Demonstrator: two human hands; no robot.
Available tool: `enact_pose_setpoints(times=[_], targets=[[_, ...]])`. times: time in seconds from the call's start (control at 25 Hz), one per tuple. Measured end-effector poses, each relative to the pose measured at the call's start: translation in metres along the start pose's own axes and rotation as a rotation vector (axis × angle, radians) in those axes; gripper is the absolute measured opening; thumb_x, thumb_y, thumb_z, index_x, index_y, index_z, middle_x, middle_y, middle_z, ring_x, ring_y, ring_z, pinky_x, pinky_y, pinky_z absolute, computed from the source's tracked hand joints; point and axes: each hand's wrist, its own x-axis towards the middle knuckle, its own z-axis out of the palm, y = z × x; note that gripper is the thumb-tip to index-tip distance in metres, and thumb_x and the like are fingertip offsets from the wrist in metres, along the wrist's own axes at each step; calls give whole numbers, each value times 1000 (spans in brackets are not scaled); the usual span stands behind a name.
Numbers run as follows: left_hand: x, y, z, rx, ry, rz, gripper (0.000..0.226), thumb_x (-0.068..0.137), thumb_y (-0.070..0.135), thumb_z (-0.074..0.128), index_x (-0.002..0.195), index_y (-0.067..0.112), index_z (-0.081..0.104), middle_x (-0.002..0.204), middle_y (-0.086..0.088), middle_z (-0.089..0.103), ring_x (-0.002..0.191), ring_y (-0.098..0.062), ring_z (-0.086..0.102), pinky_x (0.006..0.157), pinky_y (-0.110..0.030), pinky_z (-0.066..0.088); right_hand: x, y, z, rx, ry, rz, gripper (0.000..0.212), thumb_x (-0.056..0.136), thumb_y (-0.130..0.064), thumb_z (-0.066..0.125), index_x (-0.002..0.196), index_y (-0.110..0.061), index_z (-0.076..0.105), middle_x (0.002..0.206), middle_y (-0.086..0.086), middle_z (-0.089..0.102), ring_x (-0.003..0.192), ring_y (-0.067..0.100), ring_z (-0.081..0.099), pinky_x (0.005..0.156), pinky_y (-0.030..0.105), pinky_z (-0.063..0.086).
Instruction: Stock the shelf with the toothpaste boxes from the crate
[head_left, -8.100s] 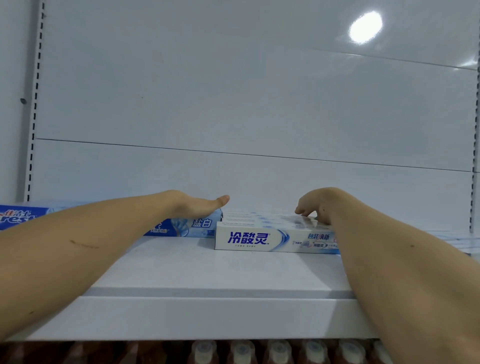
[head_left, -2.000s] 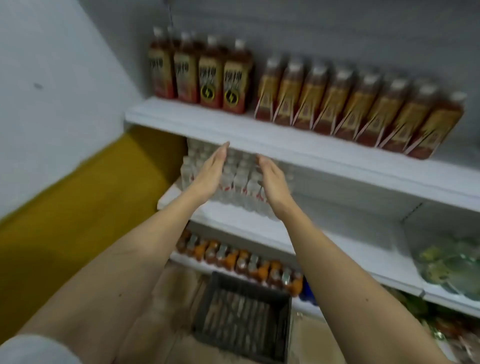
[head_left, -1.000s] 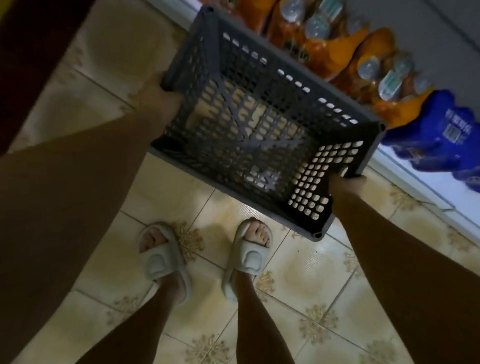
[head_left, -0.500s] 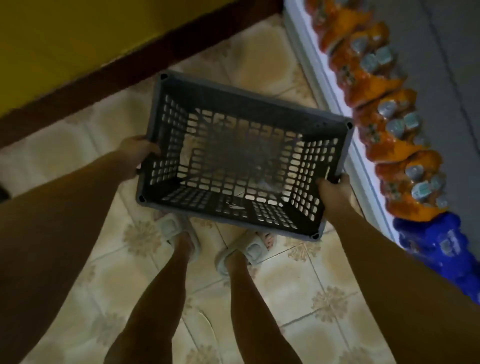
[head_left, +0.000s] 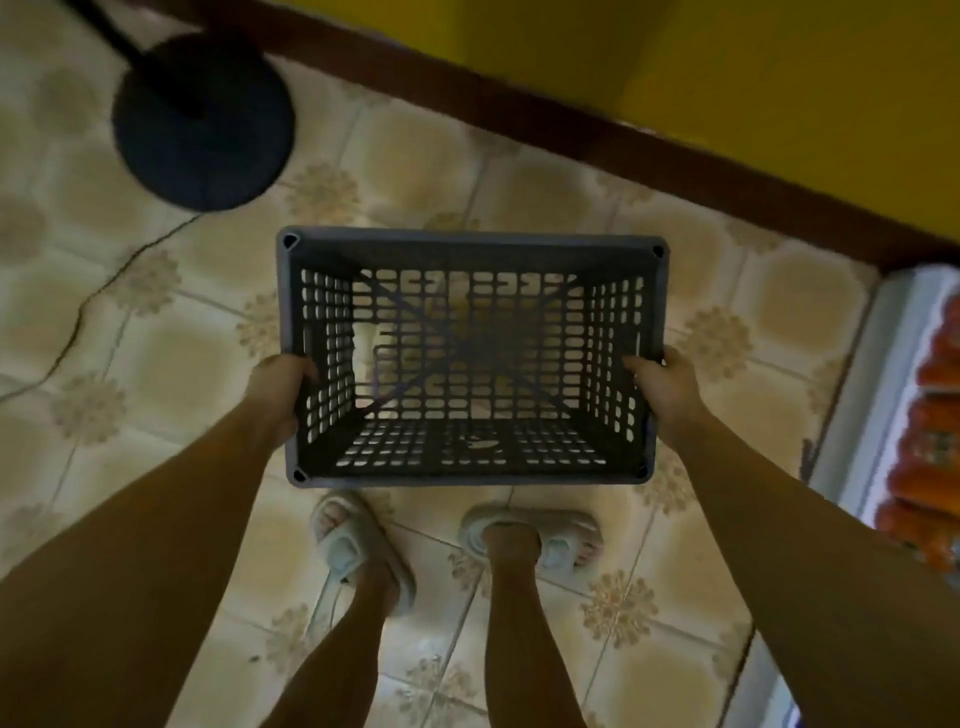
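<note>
Head view: crate, dark grey, perforated walls, nothing inside.
Left hand: gripping its left wall.
Right hand: gripping its right wall.

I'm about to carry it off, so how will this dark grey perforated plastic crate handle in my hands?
The dark grey perforated plastic crate probably feels light: nothing lies inside and its walls are mostly holes. It looks stiff, keeping square corners while the left hand and right hand grip opposite short walls. The openings likely give fingers secure purchase.
</note>
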Motion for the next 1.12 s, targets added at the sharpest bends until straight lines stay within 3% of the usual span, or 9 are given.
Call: enact_pose_setpoints(times=[0.24,0.44,0.68,0.76,0.96,1.04,1.12], targets=[[47,-80,-157,-336,179,-126,39,72,-9,47,108,-3,59,91,-18,64,75,-32,63,64,-35,53,-25,-36,186,-323,-177,-121,44,92,-20,63,134,-15,50,116,9,66,96,26,66,83,41,55],[89,-145,-250,-532,263,-241,38,73,-9,48,108,-2,57,99,-21,64,89,-38,65,74,-41,55,-37,-34,334,-534,-298,-179,52,90,-25,67,134,-16,41,104,4,61,89,24,64,77,40,54],[131,-204,-315,-693,349,-322,33,78,-9,49,108,3,55,95,-16,64,85,-31,65,62,-34,51,-42,-21,474,-736,-387,-312,56,94,-26,62,142,-15,37,124,9,56,102,28,61,76,40,54],[141,-221,-325,-704,366,-330,36,80,-8,52,114,4,56,101,-15,65,85,-27,65,61,-32,50,-45,-16,506,-759,-434,-333,55,94,-25,62,143,-17,38,128,8,56,104,27,61,86,45,55],[154,-228,-349,-629,211,-325,44,90,3,56,133,5,48,121,-15,62,94,-25,64,72,-32,51,-57,-12,537,-882,-581,-294,60,98,-27,56,150,-21,27,137,5,50,114,29,56,97,47,50],[146,-211,-350,-498,240,-270,53,85,13,63,135,10,45,125,-14,61,97,-27,63,77,-35,52,-72,-17,533,-897,-586,-297,66,99,-33,53,154,-22,20,151,3,40,126,29,50,102,44,46],[136,-187,-346,-339,310,-172,64,77,34,67,135,18,44,126,-11,60,109,-32,60,92,-46,51,-92,-25,524,-892,-575,-336,69,101,-39,49,157,-22,11,161,1,24,139,27,38,110,42,39]])
